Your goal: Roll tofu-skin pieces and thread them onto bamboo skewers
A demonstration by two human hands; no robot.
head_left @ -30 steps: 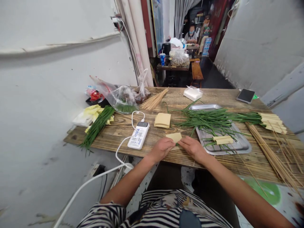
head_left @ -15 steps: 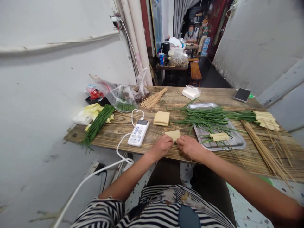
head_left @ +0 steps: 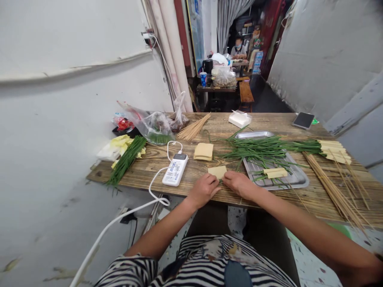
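Observation:
A pale yellow tofu sheet (head_left: 217, 172) lies on the wooden table in front of me. At its near left edge my left hand (head_left: 204, 189) is closed, fingers pinching the sheet. My right hand (head_left: 238, 183) grips the near right corner, also closed. A bit of green shows between the hands at the near edge, mostly hidden by fingers. Behind the sheet is a neat stack of square tofu sheets (head_left: 203, 151). To the right, green chives (head_left: 257, 149) are heaped across a metal tray (head_left: 295, 175), with tofu rolls (head_left: 274, 172) filled with chives nearer me.
A white power bank (head_left: 176, 170) with a cable stands left of my hands. More chives (head_left: 127, 159) lie at the table's left end. Bamboo skewers (head_left: 332, 187) and finished rolls (head_left: 334, 150) are at right, a phone (head_left: 303, 120) behind. One person (head_left: 238, 50) sits far back.
The view has tipped up slightly. My left hand has shifted a little, its fingers more spread along the sheet's near edge. Both hands stay at the tofu sheet.

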